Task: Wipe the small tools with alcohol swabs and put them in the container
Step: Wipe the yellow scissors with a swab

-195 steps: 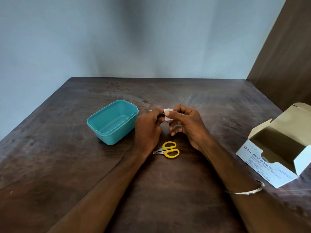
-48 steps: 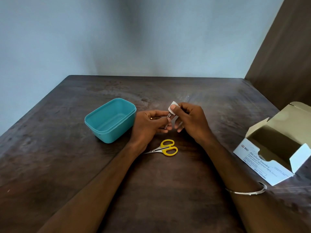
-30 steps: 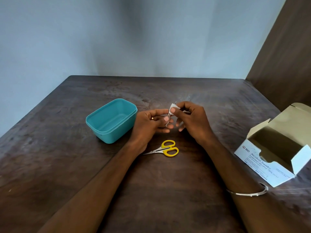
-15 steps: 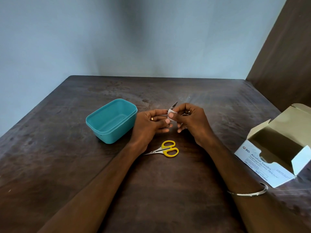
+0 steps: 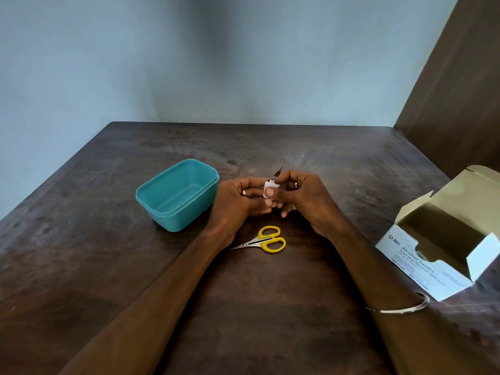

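Our teal container [image 5: 177, 194] sits left of centre, bare dark table [image 5: 81, 253] around it; our left hand [image 5: 238, 203] grips a small metal tool [image 5: 277, 173], our right hand [image 5: 303, 196] pinches a white swab [image 5: 269, 189] against it — yellow scissors [image 5: 266, 242] nearer us, a box [image 5: 443, 239] reading "BD Alcohol Swabs" at the right edge

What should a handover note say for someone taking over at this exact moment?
Left hand: holds a small metal tool, its pointed tip sticking up.
Right hand: pinches a white swab against that tool.
Yellow-handled scissors: lying on the table near the wrists.
Teal container: left of the hands, nothing visible inside.
Alcohol swab box: open, on the right.
Done: nothing is in the container yet.
Left: finish wiping the held tool, place it in the container, then wipe and place the scissors.
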